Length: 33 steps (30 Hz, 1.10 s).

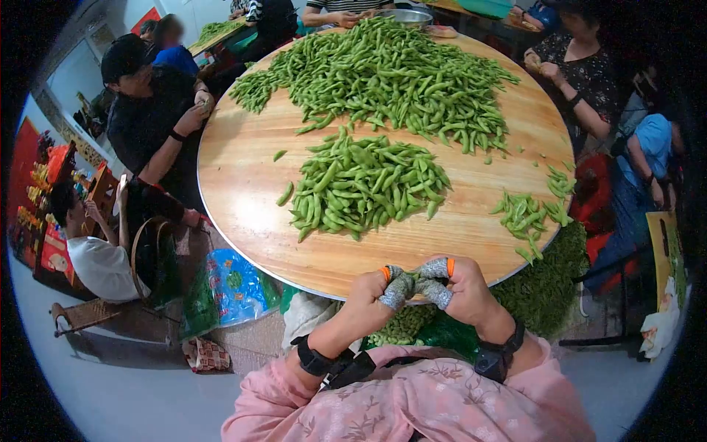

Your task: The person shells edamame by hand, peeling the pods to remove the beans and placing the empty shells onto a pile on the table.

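Observation:
At the near edge of the round wooden table (243, 214), my left hand (379, 291) and my right hand (458, 287) meet with fingers pinched together. Grey fabric finger covers with orange bands wrap the thumbs and forefingers. A small bit of a green pod (414, 277) shows between the fingertips, mostly hidden, so I cannot tell which hand grips it more. Beyond my hands lies a smaller pile of green pods (368, 184). The large pile of pods (398, 77) sits farther back. A few loose pods (524, 214) lie at the right edge.
Shelled green beans (401, 325) sit below the table edge in front of me. Discarded green husks (549, 287) are heaped low on the right. A blue bag (241, 283) lies on the floor at left. Several people surround the table; a metal bowl (405, 16) stands at its far edge.

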{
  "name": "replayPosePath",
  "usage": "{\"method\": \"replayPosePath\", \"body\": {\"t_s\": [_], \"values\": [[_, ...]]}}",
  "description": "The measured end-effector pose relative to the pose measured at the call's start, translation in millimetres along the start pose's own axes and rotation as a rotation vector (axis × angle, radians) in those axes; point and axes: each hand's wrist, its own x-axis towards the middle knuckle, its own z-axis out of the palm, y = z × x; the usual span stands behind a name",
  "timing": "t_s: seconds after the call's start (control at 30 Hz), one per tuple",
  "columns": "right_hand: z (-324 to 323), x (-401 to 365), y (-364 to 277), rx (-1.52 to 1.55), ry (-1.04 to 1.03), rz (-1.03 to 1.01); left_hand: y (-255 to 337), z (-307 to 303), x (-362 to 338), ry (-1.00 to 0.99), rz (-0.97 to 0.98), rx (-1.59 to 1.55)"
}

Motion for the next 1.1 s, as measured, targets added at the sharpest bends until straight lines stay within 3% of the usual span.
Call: {"method": "replayPosePath", "body": {"t_s": [0.13, 0.2, 0.23, 0.3, 0.33, 0.4, 0.5, 0.7, 0.73, 0.8, 0.83, 0.97, 1.03, 1.1], "values": [[-6, -6, 3, -0.109, 0.068, 0.031, -7, 3, 5, -0.013, 0.122, 0.064], [-20, -17, 1, -0.224, 0.113, 0.044, -8, 2, 11, -0.035, 0.280, 0.414], [-31, -24, -2, -0.341, 0.158, 0.056, -3, -1, 14, -0.036, 0.278, 0.416], [-63, -41, -13, -0.534, 0.231, 0.140, 10, -10, 24, 0.096, 0.301, 0.719], [-78, -50, -16, -0.627, 0.290, 0.201, 13, -15, 33, 0.090, 0.301, 0.721], [-105, -69, -11, -0.700, 0.422, 0.254, 14, -24, 55, 0.336, 0.258, 1.150], [-116, -83, -11, -0.768, 0.529, 0.333, 11, -37, 87, 0.357, 0.378, 1.363], [-106, -80, 0, -0.567, 0.535, 0.327, -1, -30, 84, 0.090, 0.490, 1.362], [-103, -77, 1, -0.562, 0.531, 0.329, -4, -29, 77, 0.089, 0.483, 1.366], [-97, -74, 4, -0.550, 0.502, 0.298, -7, -29, 59, -0.131, 0.473, 1.183], [-96, -72, 6, -0.547, 0.496, 0.302, -6, -29, 51, -0.171, 0.335, 1.162], [-84, -61, 10, -0.393, 0.430, 0.284, -8, -29, 33, -0.071, 0.330, 1.044], [-76, -55, 9, -0.320, 0.423, 0.322, -5, -27, 32, 0.161, 0.346, 0.974], [-69, -51, 10, -0.287, 0.400, 0.293, 2, -25, 39, 0.174, 0.298, 1.045]]}}
